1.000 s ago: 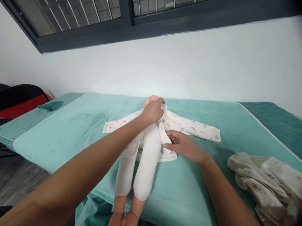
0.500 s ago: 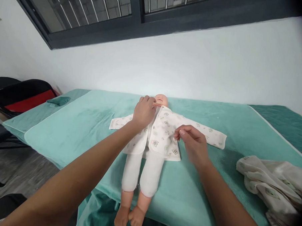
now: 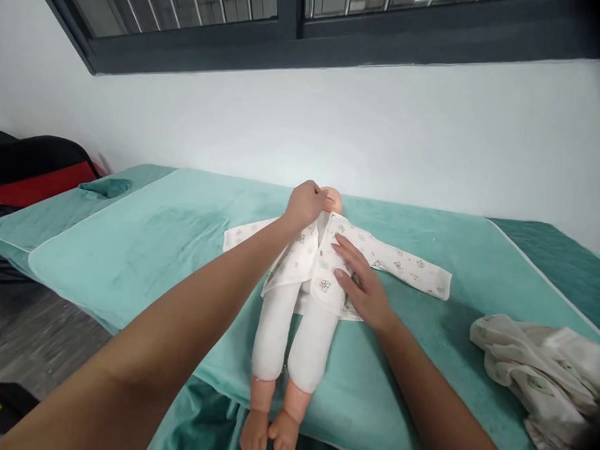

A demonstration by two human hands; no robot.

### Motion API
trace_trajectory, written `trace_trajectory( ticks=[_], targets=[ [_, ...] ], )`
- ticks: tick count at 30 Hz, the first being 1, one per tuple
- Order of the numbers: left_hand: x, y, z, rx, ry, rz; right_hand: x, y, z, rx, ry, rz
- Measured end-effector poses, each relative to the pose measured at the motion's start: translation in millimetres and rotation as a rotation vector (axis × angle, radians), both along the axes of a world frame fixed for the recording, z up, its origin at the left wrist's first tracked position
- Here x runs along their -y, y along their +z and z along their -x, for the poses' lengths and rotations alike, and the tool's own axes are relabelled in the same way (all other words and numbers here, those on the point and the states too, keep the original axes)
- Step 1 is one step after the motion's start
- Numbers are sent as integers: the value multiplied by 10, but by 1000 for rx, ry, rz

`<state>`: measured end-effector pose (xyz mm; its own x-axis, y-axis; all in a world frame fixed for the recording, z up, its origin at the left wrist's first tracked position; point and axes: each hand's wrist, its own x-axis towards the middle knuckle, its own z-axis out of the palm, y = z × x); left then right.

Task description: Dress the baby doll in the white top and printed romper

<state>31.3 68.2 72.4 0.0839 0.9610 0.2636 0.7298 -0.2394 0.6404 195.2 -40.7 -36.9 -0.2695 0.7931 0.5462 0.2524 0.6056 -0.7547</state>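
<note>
A baby doll (image 3: 333, 198) lies on its back, its white-trousered legs (image 3: 269, 343) and bare feet pointing towards me. It wears a white printed baby jacket (image 3: 327, 279) whose sleeves are spread out to both sides. My left hand (image 3: 307, 204) is closed beside the doll's chin, at the jacket's neckline; its fingertips are hidden, so what it pinches cannot be seen. On the jacket's right-hand front panel rests my right hand (image 3: 362, 281), its fingers stretched and slightly apart.
Both doll and jacket are on a green padded bed (image 3: 145, 238) against a white wall. A crumpled printed cloth (image 3: 537, 368) lies at the right. Black and red chairs (image 3: 38, 174) stand left of the bed. A dark-framed window (image 3: 198, 45) is above.
My right hand has opened from a pinch and come onto the jacket's front panel. My left hand's fingers have curled in near the chin. The view has shifted a little.
</note>
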Motion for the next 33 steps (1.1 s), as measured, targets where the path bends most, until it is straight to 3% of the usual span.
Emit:
trace_trajectory(
  ticks=[3, 5, 9, 12, 15, 18, 23, 26, 29, 33],
  targets=[
    [54, -53, -33, 27, -81, 25, 10, -10, -13, -5, 21, 18],
    [242, -141, 60, 66, -120, 16, 22, -20, -20, -29, 12, 38],
    [932, -429, 490, 195, -105, -149, 37, -53, -20, -76, -70, 42],
    [1476, -720, 814, 113, -141, -197, 15, -78, 18, -41, -140, -18],
    [1810, -954, 948, -16, -149, -233, -60, -35, 113, 3, -247, -53],
    [1895, -1022, 905, -57, -74, -263, -207, 147, 254, 70, -398, 62],
    [1764, -933, 807, -232, -52, -340, -563, 601, 447, 392, -565, 388],
    [1693, -916, 824, -249, -120, -381, -753, 784, 512, 569, -566, 396],
    [1682, -935, 860, -136, -223, -425, -840, 872, 571, 579, -531, 334],
    [1757, -989, 904, -47, -348, -422, -674, 863, 633, 486, -521, 256]
  ],
)
